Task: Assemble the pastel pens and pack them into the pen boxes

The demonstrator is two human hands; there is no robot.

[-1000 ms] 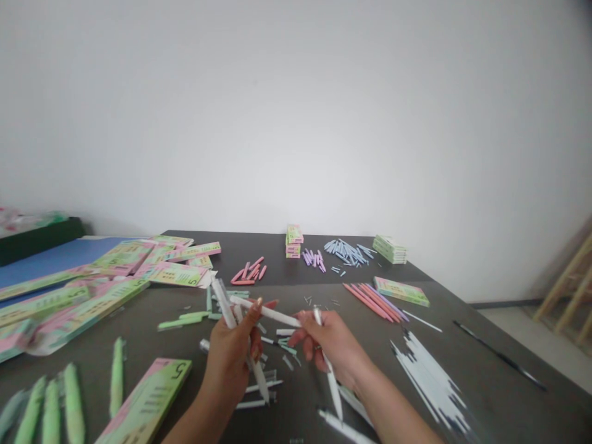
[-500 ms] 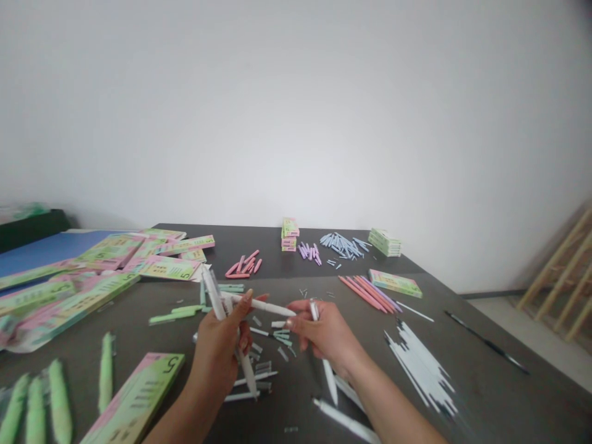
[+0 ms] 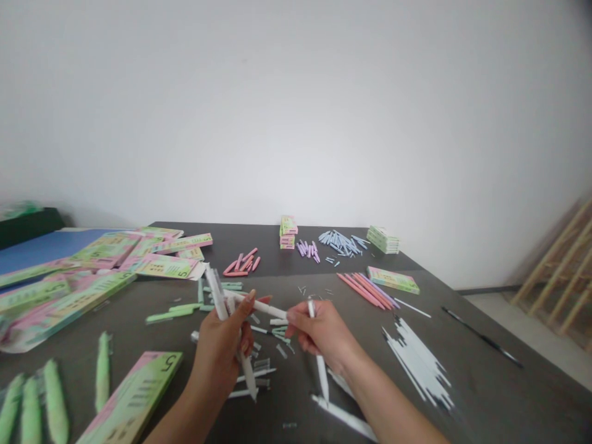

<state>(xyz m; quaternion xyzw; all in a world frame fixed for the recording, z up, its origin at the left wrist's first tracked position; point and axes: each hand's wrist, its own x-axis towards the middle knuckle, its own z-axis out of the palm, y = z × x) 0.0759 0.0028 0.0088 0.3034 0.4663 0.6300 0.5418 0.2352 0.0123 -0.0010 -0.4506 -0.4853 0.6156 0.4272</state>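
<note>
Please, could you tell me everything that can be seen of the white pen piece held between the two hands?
The white pen piece is a slim, straight, plain white stick that looks like smooth plastic. It is held in the air above the dark table, slanting slightly downward in the picture toward the right. The left hand grips it with thumb and fingers; the right hand has its fingertips at the other end. Fingers cover parts of it, and any joins are too small to tell.
</note>
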